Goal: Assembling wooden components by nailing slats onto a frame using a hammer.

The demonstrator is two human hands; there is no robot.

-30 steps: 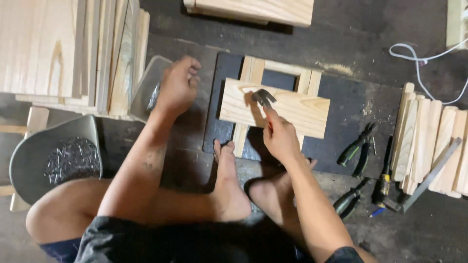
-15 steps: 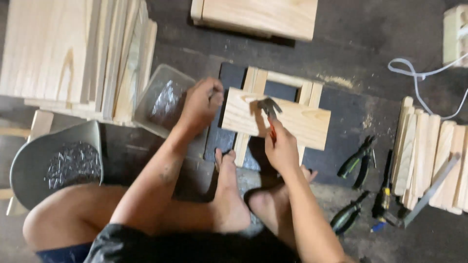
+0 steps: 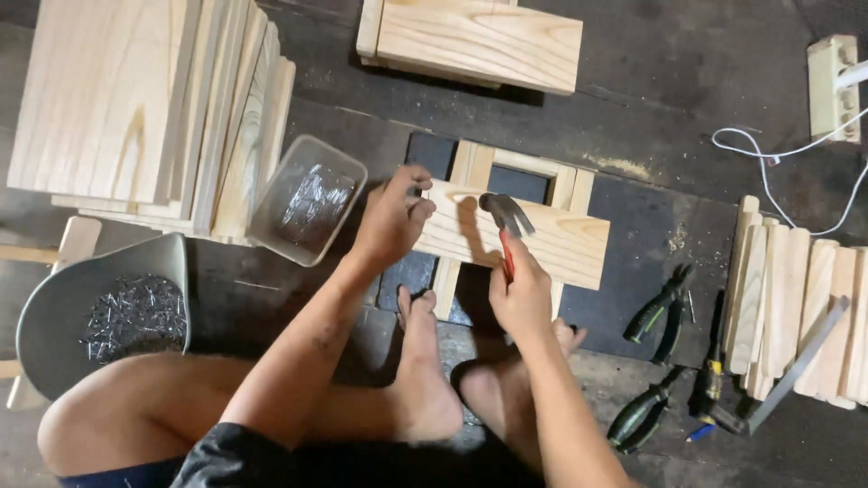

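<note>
Right hand clamped on hammer, left hand pinching at board; risk of struck fingertips, so near the head

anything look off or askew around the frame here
Nothing looks damaged. The plank lies slightly skewed across the wooden frame, and a little sawdust is scattered on the dark mat beside it.

Pale, grained wooden board, red-handled hammer with grey head, green-and-black pliers, dark floor.
</note>
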